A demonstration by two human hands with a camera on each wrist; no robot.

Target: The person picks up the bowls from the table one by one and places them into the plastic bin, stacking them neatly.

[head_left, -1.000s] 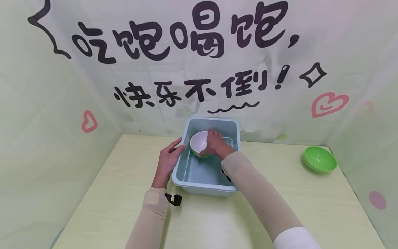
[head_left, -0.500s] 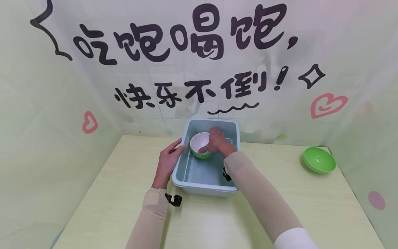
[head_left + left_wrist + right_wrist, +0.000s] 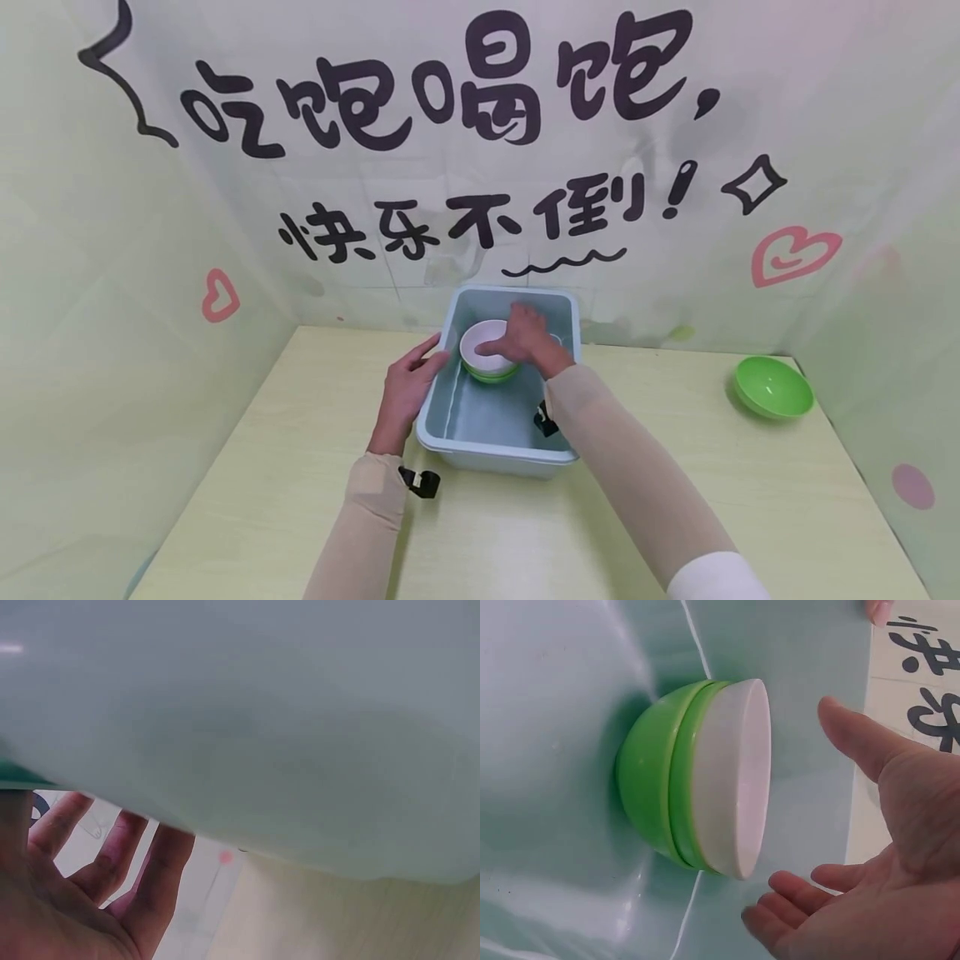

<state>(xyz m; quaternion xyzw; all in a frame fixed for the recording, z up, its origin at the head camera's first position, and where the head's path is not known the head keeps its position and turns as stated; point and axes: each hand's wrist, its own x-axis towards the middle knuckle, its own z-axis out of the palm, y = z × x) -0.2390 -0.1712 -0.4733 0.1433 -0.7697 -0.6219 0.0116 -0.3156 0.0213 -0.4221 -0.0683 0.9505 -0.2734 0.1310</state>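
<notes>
A light blue plastic bin [image 3: 498, 455] sits on the table. Inside it, toward the back left, is a nested stack: a white bowl [image 3: 474, 335] on top of green bowls [image 3: 646, 772]. My right hand [image 3: 527, 337] hovers over the stack, fingers and thumb spread wide; the right wrist view shows a gap between this hand [image 3: 900, 847] and the white rim. At the bin's left side my left hand [image 3: 408, 383] grips the wall, thumb over the rim and fingers along the outside; those fingers [image 3: 161, 877] also show in the left wrist view.
A green bowl [image 3: 772, 387] stands alone near the right edge of the table [image 3: 300, 500]. Behind the bin rises a white backdrop [image 3: 360, 292] with black lettering, and similar sheets close off both sides.
My right hand has let go of the white bowl, its fingers spreading and lifting away to the right. The bowl now sits lower in the green stack. My left hand has stayed put.
</notes>
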